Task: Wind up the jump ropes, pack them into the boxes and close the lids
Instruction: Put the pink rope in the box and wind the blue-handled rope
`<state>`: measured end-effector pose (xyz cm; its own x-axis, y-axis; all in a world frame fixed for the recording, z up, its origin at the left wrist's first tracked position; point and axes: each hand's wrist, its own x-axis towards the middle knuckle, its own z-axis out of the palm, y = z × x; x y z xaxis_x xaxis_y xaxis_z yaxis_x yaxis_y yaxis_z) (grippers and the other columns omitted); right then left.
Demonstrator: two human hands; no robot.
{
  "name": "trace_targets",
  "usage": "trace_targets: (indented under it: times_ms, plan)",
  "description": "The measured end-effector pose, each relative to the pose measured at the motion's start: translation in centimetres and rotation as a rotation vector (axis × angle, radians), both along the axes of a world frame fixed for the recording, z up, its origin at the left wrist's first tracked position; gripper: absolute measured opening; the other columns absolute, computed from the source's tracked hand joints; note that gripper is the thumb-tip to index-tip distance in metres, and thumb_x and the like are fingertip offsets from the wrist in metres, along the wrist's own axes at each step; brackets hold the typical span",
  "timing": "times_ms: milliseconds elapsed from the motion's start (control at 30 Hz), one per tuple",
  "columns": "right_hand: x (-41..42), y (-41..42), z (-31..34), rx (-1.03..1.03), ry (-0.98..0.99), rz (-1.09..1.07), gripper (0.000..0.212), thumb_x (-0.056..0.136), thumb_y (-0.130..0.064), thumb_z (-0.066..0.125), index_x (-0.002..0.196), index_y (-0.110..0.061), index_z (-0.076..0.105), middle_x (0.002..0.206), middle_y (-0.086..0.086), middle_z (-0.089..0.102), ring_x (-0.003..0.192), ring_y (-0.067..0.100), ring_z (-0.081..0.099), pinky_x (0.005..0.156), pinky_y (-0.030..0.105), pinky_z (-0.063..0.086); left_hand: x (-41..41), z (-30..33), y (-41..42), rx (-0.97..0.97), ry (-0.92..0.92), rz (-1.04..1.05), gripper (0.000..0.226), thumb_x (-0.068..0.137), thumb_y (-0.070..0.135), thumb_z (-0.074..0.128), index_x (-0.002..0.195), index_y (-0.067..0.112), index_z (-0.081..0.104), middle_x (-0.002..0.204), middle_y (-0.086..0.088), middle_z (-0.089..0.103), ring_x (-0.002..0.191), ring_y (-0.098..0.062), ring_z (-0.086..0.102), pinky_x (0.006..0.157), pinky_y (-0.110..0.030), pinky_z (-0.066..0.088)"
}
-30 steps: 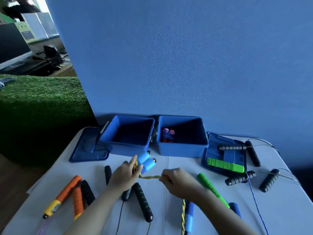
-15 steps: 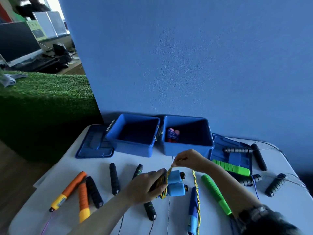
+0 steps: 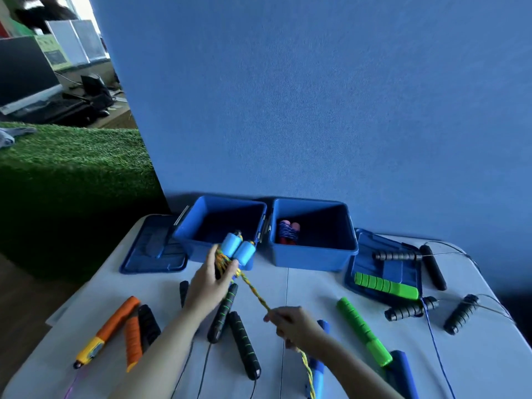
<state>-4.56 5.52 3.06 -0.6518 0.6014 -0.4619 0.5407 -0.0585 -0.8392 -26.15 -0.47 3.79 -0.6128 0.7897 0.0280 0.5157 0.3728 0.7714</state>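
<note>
White table (image 3: 302, 286): rope (image 3: 254, 293) between both grips.

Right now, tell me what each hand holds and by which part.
The left hand grips the light-blue jump rope handles at their cord-wrapped lower end. The right hand pinches the free yellow braided cord farther along.

Beyond the hands, a plain blue wall (image 3: 331, 110) behind a white counter (image 3: 475, 355). Far left of the hands, a block of green artificial turf (image 3: 72, 168) over brown floor (image 3: 17, 300). Further back, a dark monitor (image 3: 23, 70) on a cluttered desk (image 3: 72, 110), bright daylight from a window (image 3: 77, 4).
</note>
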Motion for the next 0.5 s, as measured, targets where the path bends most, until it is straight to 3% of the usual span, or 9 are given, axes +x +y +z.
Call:
trace_targets:
  times_ms: [133,233,300,400,500]
  plan:
    - [-0.2,-0.4,1.8,0.393,-0.089,0.143,0.024,0.095,-0.028,0.046,0.088,-0.018,0.066,0.065,-0.001,0.052,0.050,0.009,0.043,0.051,0.018,0.034,-1.6,-1.9,-0.2,-0.269,0.089,-0.016,0.073,0.090,0.065,0.044,0.149,0.029,0.021,0.129,-0.001,0.057,0.113,-0.023,0.057,0.088,-0.035,0.045]
    - [-0.2,-0.9,3.1,0.590,-0.154,0.282,0.026,0.095,-0.034,0.042,0.098,-0.018,0.062,0.083,0.006,0.062,0.073,0.021,0.050,0.062,0.029,0.036,-1.1,-2.5,-0.5,-0.349,0.174,-0.054,0.068,0.093,0.059,0.042,0.149,0.028,0.022,0.126,-0.003,0.056,0.109,-0.022,0.057,0.086,-0.034,0.044]
    - [-0.2,-0.9,3.8,0.652,-0.162,0.306,0.024,0.095,-0.034,0.041,0.100,-0.020,0.060,0.095,0.005,0.065,0.085,0.026,0.056,0.067,0.031,0.038,-0.4,-2.6,-0.8,-0.411,0.319,-0.171,0.069,0.091,0.064,0.036,0.149,0.031,0.021,0.121,-0.001,0.055,0.104,-0.020,0.059,0.081,-0.033,0.044]
    - [-0.5,0.5,5.1,0.671,-0.125,0.251,0.020,0.095,-0.029,0.043,0.097,-0.018,0.060,0.098,0.003,0.064,0.089,0.025,0.057,0.068,0.032,0.040,0.8,-3.0,-1.4,-0.426,0.494,-0.396,0.086,0.077,0.074,0.018,0.150,0.030,0.022,0.121,-0.002,0.057,0.101,-0.020,0.061,0.078,-0.032,0.046]
    - [-0.7,2.2,5.9,0.637,-0.100,0.230,0.019,0.095,-0.027,0.046,0.096,-0.018,0.063,0.098,0.001,0.066,0.088,0.020,0.057,0.073,0.032,0.044,2.7,-2.6,-1.8,-0.384,0.541,-0.608,0.074,0.087,0.064,0.037,0.150,0.028,0.021,0.125,-0.003,0.056,0.105,-0.022,0.059,0.083,-0.031,0.046]
